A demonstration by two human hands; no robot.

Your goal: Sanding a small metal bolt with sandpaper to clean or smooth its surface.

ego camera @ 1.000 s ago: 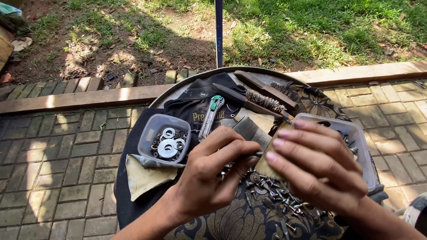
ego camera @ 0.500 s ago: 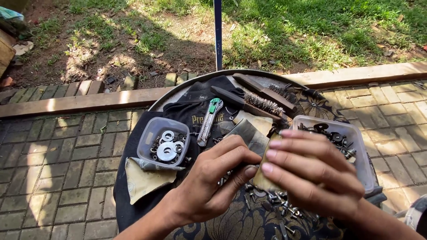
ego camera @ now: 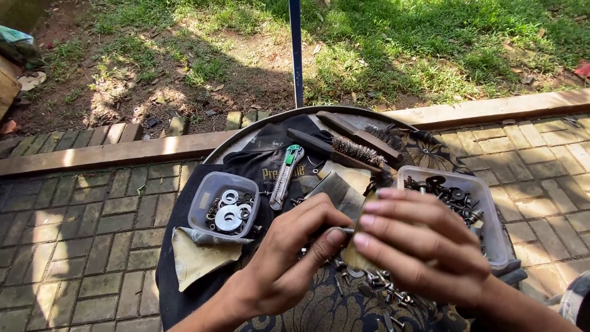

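both hands are working low in the centre of the frame, over a round tray (ego camera: 258, 132) draped with dark cloth (ego camera: 184, 270). the left hand (ego camera: 286, 261) is coming in from the lower left, its fingers curling narrow and pinching the end of a thin metal bolt (ego camera: 343, 231) between thumb and fingertips. the right hand (ego camera: 424, 249) is coming in from the lower right, its fingers lying close together and folding a tan piece of sandpaper (ego camera: 356, 246) around the other end of that bolt (the wrapped part of the bolt is hidden, so its length cannot be told). the bolt is sitting between the two hands, just above the tray's middle.

to the left of the hands a small clear tub (ego camera: 222, 206) is holding metal washers (ego camera: 228, 216). a second sheet of sandpaper (ego camera: 196, 261) is lying flat just below that tub. a green and silver utility knife (ego camera: 286, 175) is lying above the left hand, pointing toward the upper middle of the frame. two wire brushes (ego camera: 350, 144) are lying side by side near the tray's upper edge. a larger clear tub (ego camera: 485, 215) of dark nuts and bolts is sitting at the right, just behind the right hand. loose screws (ego camera: 381, 289) are lying scattered on the patterned cloth under the hands.

a blue pole (ego camera: 296, 52) is standing upright in the grass at the upper middle, and brick paving (ego camera: 80, 246) is filling the lower left.
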